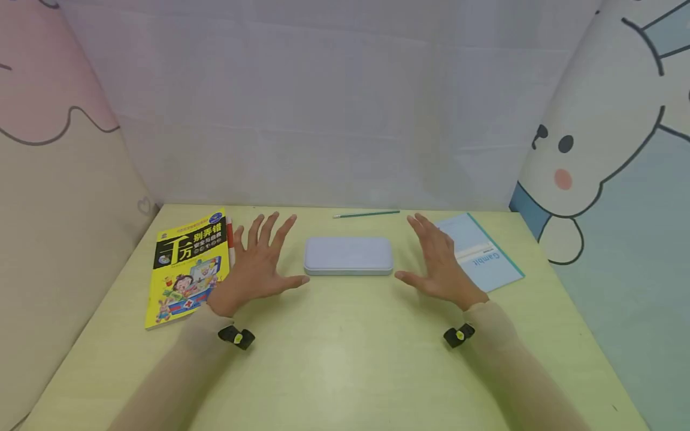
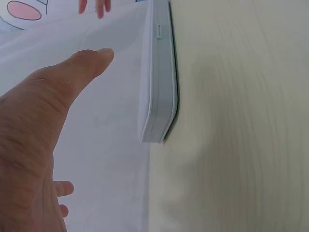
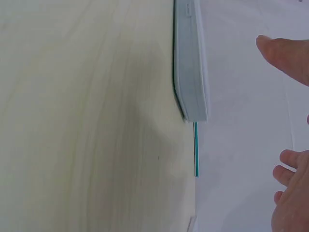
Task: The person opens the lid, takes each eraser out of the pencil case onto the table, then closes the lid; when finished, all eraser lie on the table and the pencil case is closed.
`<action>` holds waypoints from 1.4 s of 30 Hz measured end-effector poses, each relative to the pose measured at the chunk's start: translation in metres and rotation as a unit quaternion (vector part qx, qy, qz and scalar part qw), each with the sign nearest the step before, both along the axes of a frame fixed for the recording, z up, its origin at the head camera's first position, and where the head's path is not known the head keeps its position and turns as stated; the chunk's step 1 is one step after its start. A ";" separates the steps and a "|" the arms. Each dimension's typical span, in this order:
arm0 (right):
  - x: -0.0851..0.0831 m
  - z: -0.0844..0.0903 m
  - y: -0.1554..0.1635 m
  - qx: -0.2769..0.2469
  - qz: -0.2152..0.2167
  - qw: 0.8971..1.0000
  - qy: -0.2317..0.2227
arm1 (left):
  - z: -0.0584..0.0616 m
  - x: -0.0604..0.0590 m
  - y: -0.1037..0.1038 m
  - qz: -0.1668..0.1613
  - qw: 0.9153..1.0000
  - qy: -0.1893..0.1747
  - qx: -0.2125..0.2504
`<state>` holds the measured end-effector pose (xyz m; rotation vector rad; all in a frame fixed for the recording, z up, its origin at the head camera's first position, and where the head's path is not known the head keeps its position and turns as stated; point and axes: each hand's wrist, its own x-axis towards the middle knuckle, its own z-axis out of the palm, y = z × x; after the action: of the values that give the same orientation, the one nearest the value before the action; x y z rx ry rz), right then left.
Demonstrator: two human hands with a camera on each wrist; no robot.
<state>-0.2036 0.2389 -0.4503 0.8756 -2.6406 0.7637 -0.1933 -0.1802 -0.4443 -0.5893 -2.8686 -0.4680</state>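
Note:
A pale lavender pencil case (image 1: 348, 255) lies closed on the table, its long side facing me. My left hand (image 1: 259, 260) hovers to its left with fingers spread and thumb pointing at the case. On the other side is my right hand (image 1: 439, 263), also raised, its fingers extended and thumb apart. Neither hand touches the case. In the left wrist view the case (image 2: 161, 72) shows a small catch on its front side. The right wrist view shows the end of the case (image 3: 190, 67) apart from the thumb.
At the left lies a yellow book (image 1: 185, 269), with a red and white item (image 1: 230, 239) partly hidden beside it. A light blue notebook (image 1: 485, 251) sits at the right, partly behind my right hand. A green pencil (image 1: 366, 214) lies near the table's back edge.

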 end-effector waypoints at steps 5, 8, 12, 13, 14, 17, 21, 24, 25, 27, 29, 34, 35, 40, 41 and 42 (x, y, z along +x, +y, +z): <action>0.002 -0.003 -0.013 -0.058 -0.025 0.991 -0.115 | -0.008 -0.004 0.018 -0.017 0.994 -0.061 0.087; -0.001 -0.006 -0.020 -0.075 -0.029 0.985 -0.151 | -0.013 -0.007 0.027 -0.020 0.989 -0.086 0.120; -0.005 -0.013 -0.026 -0.095 -0.023 0.978 -0.183 | -0.020 -0.013 0.036 -0.019 0.981 -0.122 0.150; -0.006 -0.015 -0.027 -0.098 -0.021 0.976 -0.191 | -0.022 -0.014 0.038 -0.018 0.979 -0.130 0.157; -0.007 -0.017 -0.028 -0.107 -0.015 0.974 -0.200 | -0.024 -0.016 0.039 -0.018 0.977 -0.135 0.163; -0.010 -0.025 -0.030 -0.128 0.002 0.967 -0.219 | -0.032 -0.021 0.042 -0.015 0.975 -0.142 0.172; -0.013 -0.035 -0.032 -0.144 0.022 0.963 -0.225 | -0.041 -0.024 0.040 -0.016 0.970 -0.150 0.192; -0.014 -0.040 -0.033 -0.141 0.025 0.965 -0.218 | -0.045 -0.025 0.037 -0.017 0.967 -0.154 0.204; -0.014 -0.041 -0.034 -0.141 0.025 0.966 -0.215 | -0.047 -0.026 0.036 -0.018 0.966 -0.154 0.206; -0.014 -0.043 -0.035 -0.140 0.023 0.967 -0.210 | -0.050 -0.027 0.034 -0.018 0.965 -0.155 0.210; -0.014 -0.044 -0.036 -0.141 0.021 0.968 -0.208 | -0.054 -0.027 0.033 -0.019 0.965 -0.153 0.212; -0.015 -0.047 -0.039 -0.134 0.017 0.973 -0.190 | -0.057 -0.028 0.031 -0.022 0.965 -0.142 0.217; -0.015 -0.048 -0.040 -0.133 0.016 0.974 -0.183 | -0.058 -0.028 0.030 -0.023 0.965 -0.140 0.219; -0.015 -0.051 -0.042 -0.131 0.012 0.979 -0.157 | -0.059 -0.027 0.031 -0.017 0.963 -0.130 0.234; -0.015 -0.051 -0.042 -0.132 0.010 0.979 -0.153 | -0.061 -0.028 0.032 -0.014 0.964 -0.126 0.235; -0.015 -0.052 -0.043 -0.134 0.008 0.979 -0.151 | -0.061 -0.028 0.033 -0.010 0.964 -0.122 0.237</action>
<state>-0.2184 0.1963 -0.5024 0.7579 -2.6903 1.3144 -0.2208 -0.1477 -0.5054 -0.4998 -2.8054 -1.2619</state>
